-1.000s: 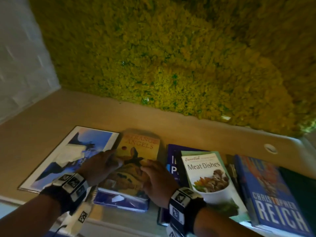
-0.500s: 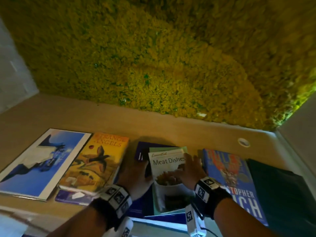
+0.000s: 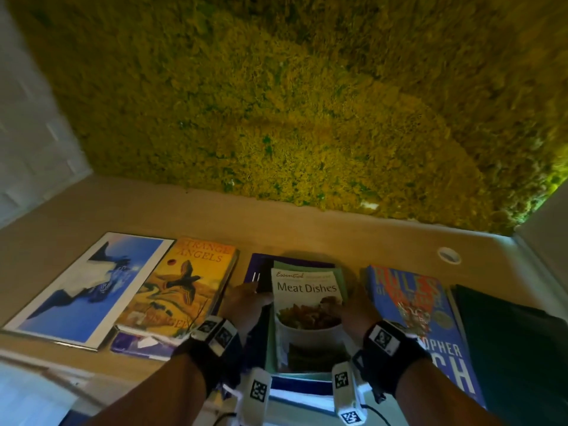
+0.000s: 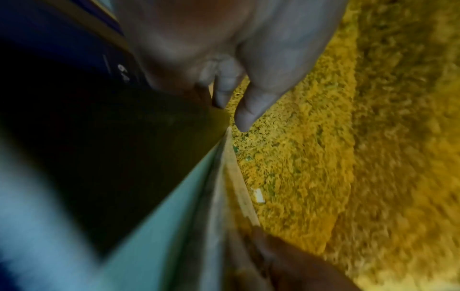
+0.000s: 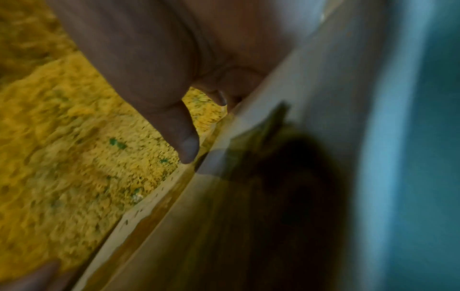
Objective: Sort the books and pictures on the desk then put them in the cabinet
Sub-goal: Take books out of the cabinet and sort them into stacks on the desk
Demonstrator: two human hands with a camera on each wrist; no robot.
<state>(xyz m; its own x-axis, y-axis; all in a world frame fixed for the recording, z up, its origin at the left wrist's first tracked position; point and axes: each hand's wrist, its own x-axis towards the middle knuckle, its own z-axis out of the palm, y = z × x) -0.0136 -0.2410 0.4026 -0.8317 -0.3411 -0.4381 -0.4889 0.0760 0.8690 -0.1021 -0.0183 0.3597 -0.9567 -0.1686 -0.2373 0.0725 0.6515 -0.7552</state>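
The "Meat Dishes" book [image 3: 307, 290] lies on top of a pale green book [image 3: 340, 273] and a purple book [image 3: 261, 267] at the desk's middle. My left hand [image 3: 246, 302] grips its left edge and my right hand [image 3: 353, 309] grips its right edge. In the left wrist view the thumb [image 4: 248, 110] sits over the book's edge [image 4: 174, 206] with fingers curled behind. The right wrist view shows the thumb [image 5: 184, 143] over the cover [image 5: 248, 196]. A blue framed picture [image 3: 89, 287] and the "Strange Angels" book [image 3: 190, 281] lie to the left.
A blue Christopher Reich book [image 3: 412, 302] and a dark green cover [image 3: 507, 348] lie to the right. A small purple item [image 3: 138, 345] sits under "Strange Angels". A moss wall [image 3: 276, 103] backs the desk [image 3: 123, 210], which has a cable hole [image 3: 448, 255].
Both hands left the "Strange Angels" book and moved right to the "Meat Dishes" stack, where they now hold its two sides. The view shifted right with them.
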